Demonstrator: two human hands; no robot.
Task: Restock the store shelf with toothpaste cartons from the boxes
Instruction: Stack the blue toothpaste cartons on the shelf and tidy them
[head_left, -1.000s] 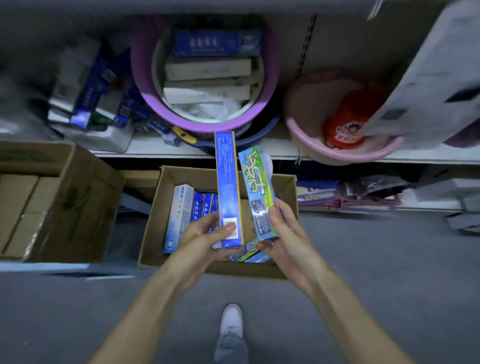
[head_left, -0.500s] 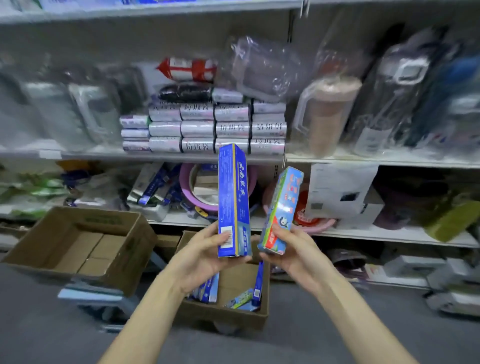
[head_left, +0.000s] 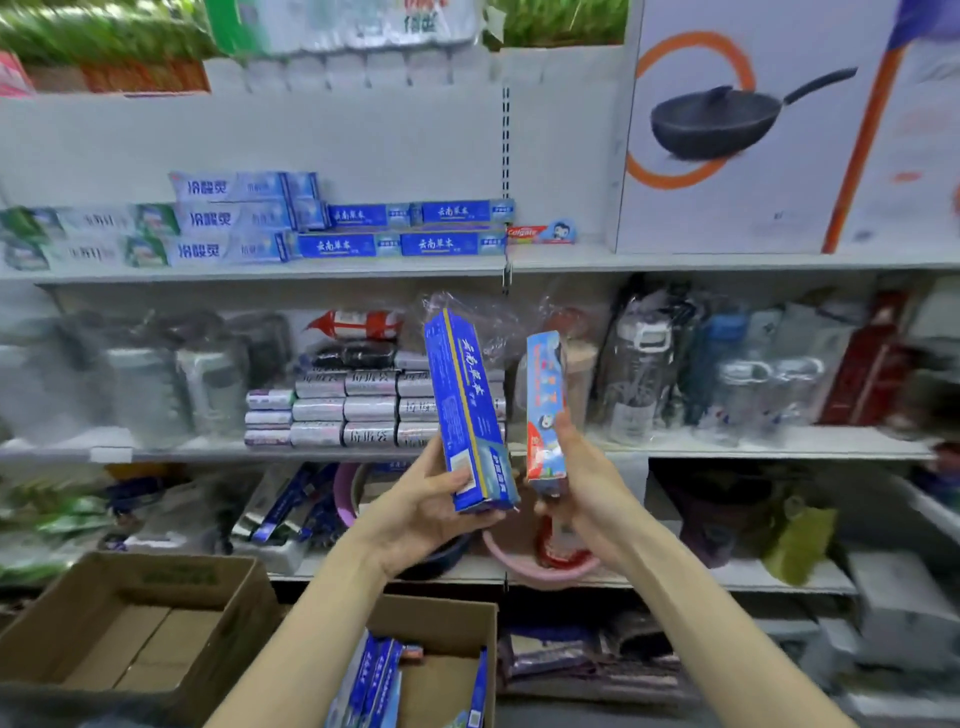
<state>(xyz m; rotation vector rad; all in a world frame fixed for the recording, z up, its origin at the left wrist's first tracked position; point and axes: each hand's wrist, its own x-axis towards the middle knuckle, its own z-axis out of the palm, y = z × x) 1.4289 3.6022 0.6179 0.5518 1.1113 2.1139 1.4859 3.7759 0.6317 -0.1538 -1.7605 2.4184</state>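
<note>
Two bare forearms reaching up from the lower edge of the view, no sleeve, watch, bracelet or glove anywhere on them, left hand (head_left: 421, 512) and right hand (head_left: 589, 488) likewise uncovered, ringless as far as visible, fingernails short and plain.

head-worn view, facing shelves (head_left: 727, 260), close

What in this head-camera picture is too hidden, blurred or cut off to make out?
- Small print on the blue carton in the left hand: too small.
- Lower end of the kids' carton: covered by the right hand.
- Goods on the top shelf: blurred, cut by the edge.
- Cardboard box contents: partly hidden by the forearm and frame bottom.
</note>
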